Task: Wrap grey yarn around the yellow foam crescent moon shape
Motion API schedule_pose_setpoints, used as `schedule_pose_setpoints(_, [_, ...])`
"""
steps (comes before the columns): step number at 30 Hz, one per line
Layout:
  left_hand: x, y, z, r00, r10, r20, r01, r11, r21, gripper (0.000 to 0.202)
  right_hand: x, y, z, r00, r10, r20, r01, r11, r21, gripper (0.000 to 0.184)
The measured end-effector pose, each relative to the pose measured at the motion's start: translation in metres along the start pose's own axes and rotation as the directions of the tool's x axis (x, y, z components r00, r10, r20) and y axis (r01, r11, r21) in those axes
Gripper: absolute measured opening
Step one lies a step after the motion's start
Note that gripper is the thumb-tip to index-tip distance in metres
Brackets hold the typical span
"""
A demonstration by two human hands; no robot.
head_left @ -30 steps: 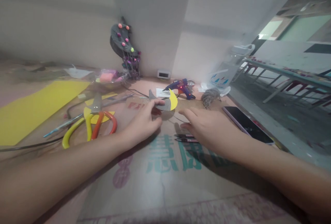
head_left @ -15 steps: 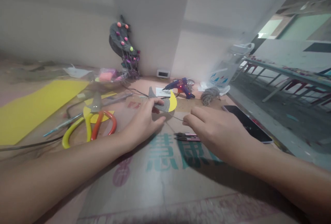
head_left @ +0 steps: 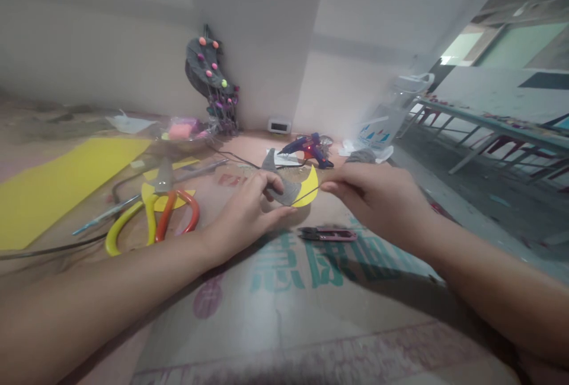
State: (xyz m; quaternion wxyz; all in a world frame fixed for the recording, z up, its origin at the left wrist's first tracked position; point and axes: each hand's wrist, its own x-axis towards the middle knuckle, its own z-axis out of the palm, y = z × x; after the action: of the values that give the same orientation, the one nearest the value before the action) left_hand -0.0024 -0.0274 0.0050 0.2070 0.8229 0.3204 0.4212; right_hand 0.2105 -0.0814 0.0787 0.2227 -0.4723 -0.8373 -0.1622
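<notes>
A yellow crescent moon cutout, its left part wrapped in grey yarn, is pinched by my left hand at the wrapped part. A strand of grey yarn runs from the crescent across its yellow end to my right hand, whose thumb and fingers grip it. The strand looks taut. Below the hands lie pink-handled thread snips on the cardboard. Behind my right hand the grey yarn ball is partly hidden.
Scissors with yellow and red handles lie at left beside a yellow sheet. A glue gun with a lit red light, a small display, a bottle and a grey crescent decoration stand behind.
My right hand has lifted and moved slightly away, drawing the strand up across the yellow end. The crescent has shifted right and tilted in my left hand. The phone is now hidden.
</notes>
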Motion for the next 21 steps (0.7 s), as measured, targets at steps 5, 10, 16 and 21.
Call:
schedule_pose_setpoints(5, [-0.001, 0.005, -0.002, 1.0, -0.002, -0.031, 0.001, 1.0, -0.017, 0.025, 0.009, 0.02, -0.004, 0.978, 0.167, 0.122, -0.177, 0.981, 0.078, 0.016])
schedule_pose_setpoints(10, [-0.004, 0.005, -0.002, 0.999, -0.02, -0.027, 0.02, 1.0, -0.013, 0.026, 0.013, 0.027, 0.001, 0.932, 0.184, 0.312, -0.234, 0.963, 0.131, 0.019])
schedule_pose_setpoints(16, [-0.006, 0.004, -0.004, 0.999, 0.046, 0.009, -0.046, 0.999, 0.008, 0.025, 0.017, 0.028, 0.005, 0.909, 0.168, 0.383, -0.26, 0.944, 0.203, 0.037])
schedule_pose_setpoints(21, [-0.006, 0.003, -0.004, 0.997, 0.03, 0.067, -0.03, 1.0, 0.005, 0.032, 0.016, 0.034, 0.009, 0.906, 0.109, 0.408, -0.241, 0.927, 0.286, 0.025])
